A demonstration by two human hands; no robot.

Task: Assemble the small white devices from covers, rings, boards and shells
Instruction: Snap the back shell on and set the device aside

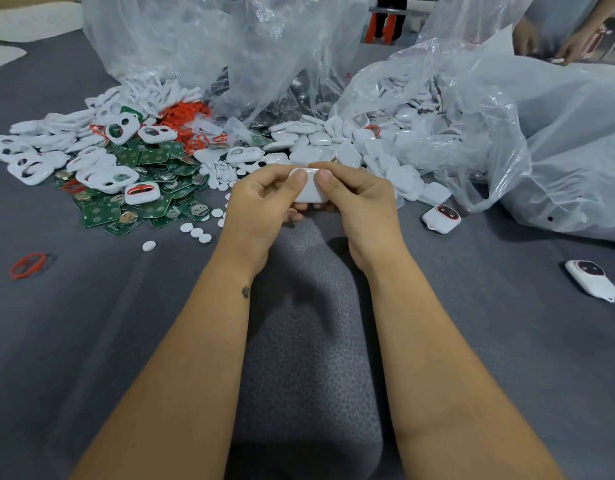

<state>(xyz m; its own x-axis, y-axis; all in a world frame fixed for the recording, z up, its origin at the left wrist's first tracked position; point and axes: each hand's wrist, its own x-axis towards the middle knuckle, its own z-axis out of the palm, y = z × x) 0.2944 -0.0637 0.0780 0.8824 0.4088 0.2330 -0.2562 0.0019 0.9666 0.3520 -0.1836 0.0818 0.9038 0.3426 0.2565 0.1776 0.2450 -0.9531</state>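
Observation:
Both hands hold one small white device [309, 189] between them above the grey table, its smooth shell facing up. My left hand [261, 206] grips its left side with the thumb pressed on top. My right hand [359, 206] grips the right side, thumb also on top. Behind the hands lie white covers with two holes [105, 174], green boards [143, 157], red rings [184, 114], small white discs [219, 174] and white shells [347, 147]. Two assembled devices with red rings lie at the right, one near [441, 218] and one further out [591, 280].
Big clear plastic bags [472, 109] spill parts at the back and right. A loose red ring [29, 265] lies at the left on the grey foam mat [309, 341]. Another person's hands [569, 46] work at the far right corner.

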